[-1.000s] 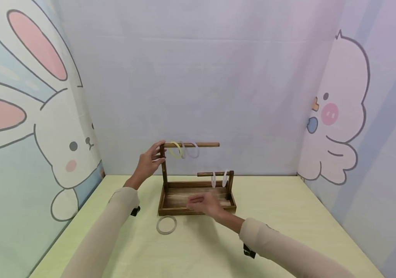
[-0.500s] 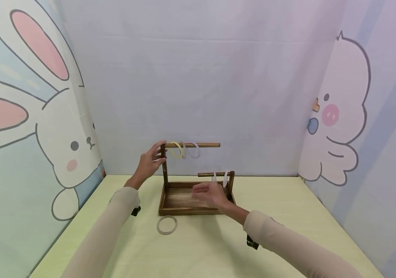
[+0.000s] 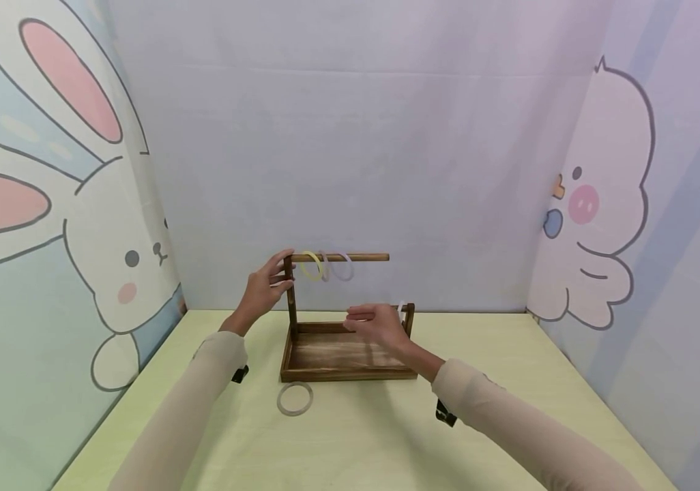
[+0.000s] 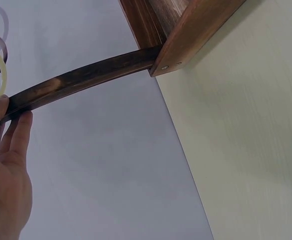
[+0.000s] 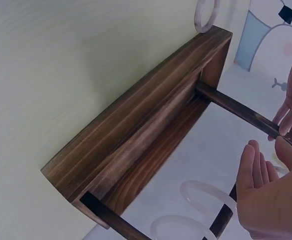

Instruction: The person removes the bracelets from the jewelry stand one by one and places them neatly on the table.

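Observation:
In the head view, a dark wooden bangle rack [image 3: 350, 374] stands on the table, with a high bar at left and a lower one at right. My left hand [image 3: 260, 290] grips the top of its left post, thumb and fingers on opposite sides. From the high bar hang a yellow bangle [image 4: 4, 75], a brownish bangle [image 4: 5, 50] and a lavender bangle [image 3: 352, 266]. My right hand [image 3: 377, 324], fingers extended and holding nothing, hovers at the lower bar and partly hides it. Two whitish bangles [image 5: 184, 192] hang there in the right wrist view.
A pale bangle [image 3: 295, 412] lies flat on the yellowish table [image 3: 350, 443], just in front of the rack's left front corner. Behind the rack hangs a plain fabric backdrop [image 3: 350, 170], with cartoon-printed side panels [image 3: 602, 239].
My right hand has risen from in front of the tray to the lower bar, moving slightly right and covering one white bangle. My left hand keeps its grip on the post.

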